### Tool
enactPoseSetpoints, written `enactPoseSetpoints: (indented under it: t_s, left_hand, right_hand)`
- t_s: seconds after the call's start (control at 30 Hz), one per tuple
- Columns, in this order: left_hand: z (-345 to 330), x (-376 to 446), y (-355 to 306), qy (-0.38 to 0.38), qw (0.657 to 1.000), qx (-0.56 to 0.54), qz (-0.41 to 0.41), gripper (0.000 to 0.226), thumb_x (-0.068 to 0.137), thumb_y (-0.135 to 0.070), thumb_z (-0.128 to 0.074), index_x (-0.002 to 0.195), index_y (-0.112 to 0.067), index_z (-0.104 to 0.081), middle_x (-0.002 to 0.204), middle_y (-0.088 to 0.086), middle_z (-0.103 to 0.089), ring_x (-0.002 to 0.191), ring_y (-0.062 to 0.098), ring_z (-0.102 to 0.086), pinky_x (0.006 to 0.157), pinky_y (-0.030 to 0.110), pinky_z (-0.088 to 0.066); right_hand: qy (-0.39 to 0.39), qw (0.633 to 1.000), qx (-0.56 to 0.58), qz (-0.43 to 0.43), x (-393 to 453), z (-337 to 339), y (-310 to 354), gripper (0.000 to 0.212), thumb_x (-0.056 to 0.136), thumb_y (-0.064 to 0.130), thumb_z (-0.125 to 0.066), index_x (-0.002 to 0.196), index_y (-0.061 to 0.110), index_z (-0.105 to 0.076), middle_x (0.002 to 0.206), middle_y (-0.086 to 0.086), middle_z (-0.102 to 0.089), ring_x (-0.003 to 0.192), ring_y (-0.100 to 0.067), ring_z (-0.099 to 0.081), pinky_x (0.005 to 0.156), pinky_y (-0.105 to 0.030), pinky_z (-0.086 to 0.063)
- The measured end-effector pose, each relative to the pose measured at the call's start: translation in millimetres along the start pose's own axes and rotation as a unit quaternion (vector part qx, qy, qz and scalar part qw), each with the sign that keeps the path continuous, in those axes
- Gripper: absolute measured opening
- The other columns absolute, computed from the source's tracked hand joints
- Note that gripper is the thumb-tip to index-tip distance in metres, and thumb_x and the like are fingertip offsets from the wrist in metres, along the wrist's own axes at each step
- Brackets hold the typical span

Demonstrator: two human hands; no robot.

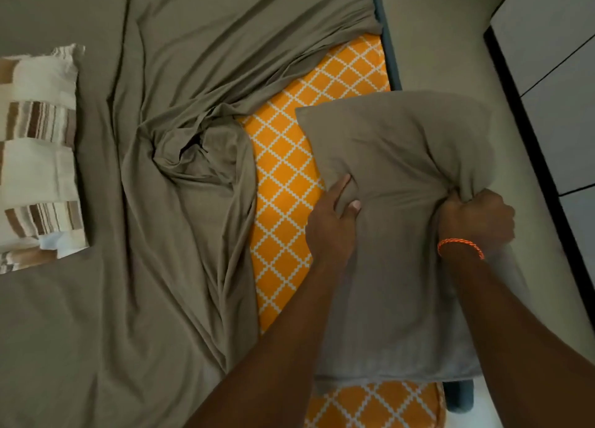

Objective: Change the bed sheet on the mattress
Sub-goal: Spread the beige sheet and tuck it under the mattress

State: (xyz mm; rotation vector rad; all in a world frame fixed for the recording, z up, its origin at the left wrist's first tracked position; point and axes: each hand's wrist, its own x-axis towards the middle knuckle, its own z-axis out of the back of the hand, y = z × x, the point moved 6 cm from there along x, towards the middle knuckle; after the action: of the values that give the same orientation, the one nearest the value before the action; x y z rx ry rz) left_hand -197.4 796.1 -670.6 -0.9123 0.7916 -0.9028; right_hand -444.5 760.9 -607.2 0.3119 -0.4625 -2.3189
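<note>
No writing, label, brand mark or number can be read anywhere in this view.

The olive-grey bed sheet point(180, 112) is soft, matt cloth, thin enough to bunch into fine creases and folds. The pillow point(396, 144) wears a cover of the same dull, smooth fabric. The mattress point(283, 176) shows a printed orange textile with a white lattice, flat and slightly sheened. The striped pillows point(38, 150) look like crinkled woven cotton. The cupboard point(553, 41) beside the bed seems smooth laminate, though dim light blurs it.
</note>
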Motion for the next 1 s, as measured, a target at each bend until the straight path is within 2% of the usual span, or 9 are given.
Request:
enactPoseSetpoints:
  t_s: [0.23, 0.4, 0.53, 0.67, 0.77, 0.87, 0.9, 0.97, 1.0]
  left_hand:
    - [104, 37, -16, -0.115, 0.990, 0.054, -0.053, 0.040, 0.093, -0.025, -0.068, 0.127, -0.046, -0.072, 0.123, -0.001, -0.067, 0.116, 0.021, -0.064, 0.100, 0.036, -0.052]
    - [240, 55, -11, -0.243, 0.959, 0.120, -0.080, 0.040, 0.091, -0.026, -0.063, 0.124, -0.046, -0.074, 0.115, 0.002, -0.064, 0.107, 0.024, -0.065, 0.094, 0.041, -0.054]
    - [370, 79, 8, -0.328, 0.928, 0.178, 0.001, 0.043, 0.093, -0.025, -0.058, 0.125, -0.051, -0.072, 0.111, 0.005, -0.064, 0.106, 0.030, -0.063, 0.098, 0.050, -0.051]
    - [490, 91, 24, -0.400, 0.883, 0.222, 0.107, 0.041, 0.098, -0.017, -0.058, 0.127, -0.040, -0.074, 0.119, 0.009, -0.058, 0.119, 0.036, -0.054, 0.102, 0.052, -0.039]
    - [576, 101, 36, -0.453, 0.851, 0.230, 0.134, 0.029, 0.100, -0.023, -0.061, 0.127, -0.014, -0.068, 0.129, 0.017, -0.062, 0.127, 0.038, -0.054, 0.105, 0.051, -0.036]
    - [659, 129, 50, -0.486, 0.822, 0.263, 0.137, 0.033, 0.105, -0.039, -0.052, 0.123, -0.017, -0.068, 0.131, 0.014, -0.062, 0.125, 0.034, -0.057, 0.106, 0.049, -0.036]
    - [681, 144, 61, -0.466, 0.824, 0.281, 0.161, 0.035, 0.106, -0.038, -0.048, 0.129, -0.019, -0.068, 0.136, 0.012, -0.059, 0.129, 0.032, -0.055, 0.109, 0.048, -0.035]
    - [716, 171, 91, -0.404, 0.853, 0.265, 0.199, 0.044, 0.103, -0.034, -0.051, 0.142, -0.018, -0.061, 0.149, 0.010, -0.056, 0.139, 0.031, -0.051, 0.118, 0.046, -0.034]
    - [722, 184, 106, -0.361, 0.874, 0.254, 0.204, 0.048, 0.100, -0.033, -0.054, 0.145, -0.018, -0.060, 0.153, 0.009, -0.054, 0.142, 0.030, -0.050, 0.121, 0.045, -0.034]
  right_hand:
    - [0.017, 0.996, 0.083, 0.028, -63, -22, 76, 0.050, 0.098, 0.045, -0.059, 0.117, -0.001, -0.063, 0.122, -0.028, -0.063, 0.117, -0.044, -0.056, 0.092, -0.047, -0.042]
    - [0.013, 0.986, 0.131, 0.106, -148, -52, 174, 0.057, 0.095, 0.051, -0.062, 0.115, -0.002, -0.067, 0.118, -0.028, -0.067, 0.114, -0.045, -0.059, 0.085, -0.049, -0.043]
    - [0.046, 0.952, 0.199, 0.229, -246, -81, 271, 0.059, 0.090, 0.052, -0.069, 0.106, -0.005, -0.071, 0.101, -0.030, -0.071, 0.096, -0.047, -0.066, 0.075, -0.049, -0.046]
    - [0.131, 0.919, 0.234, 0.289, -353, -108, 355, 0.059, 0.094, 0.052, -0.066, 0.120, -0.002, -0.068, 0.107, -0.027, -0.072, 0.100, -0.044, -0.066, 0.079, -0.046, -0.046]
    - [0.198, 0.897, 0.260, 0.297, -422, -127, 410, 0.051, 0.098, 0.049, -0.063, 0.107, -0.001, -0.069, 0.109, -0.027, -0.071, 0.104, -0.044, -0.064, 0.081, -0.047, -0.042]
    - [0.285, 0.863, 0.281, 0.309, -489, -151, 459, 0.050, 0.103, 0.048, -0.055, 0.103, -0.001, -0.065, 0.110, -0.028, -0.069, 0.106, -0.045, -0.061, 0.081, -0.047, -0.039]
    - [0.337, 0.843, 0.294, 0.299, -506, -165, 471, 0.051, 0.104, 0.049, -0.051, 0.103, 0.000, -0.063, 0.111, -0.028, -0.068, 0.107, -0.045, -0.060, 0.081, -0.046, -0.039]
    - [0.436, 0.801, 0.288, 0.294, -543, -198, 487, 0.062, 0.101, 0.061, -0.036, 0.106, 0.005, -0.063, 0.113, -0.024, -0.067, 0.111, -0.043, -0.058, 0.086, -0.043, -0.042]
    - [0.468, 0.785, 0.260, 0.310, -558, -214, 488, 0.068, 0.101, 0.065, -0.030, 0.111, 0.008, -0.066, 0.118, -0.022, -0.067, 0.117, -0.041, -0.056, 0.098, -0.043, -0.042]
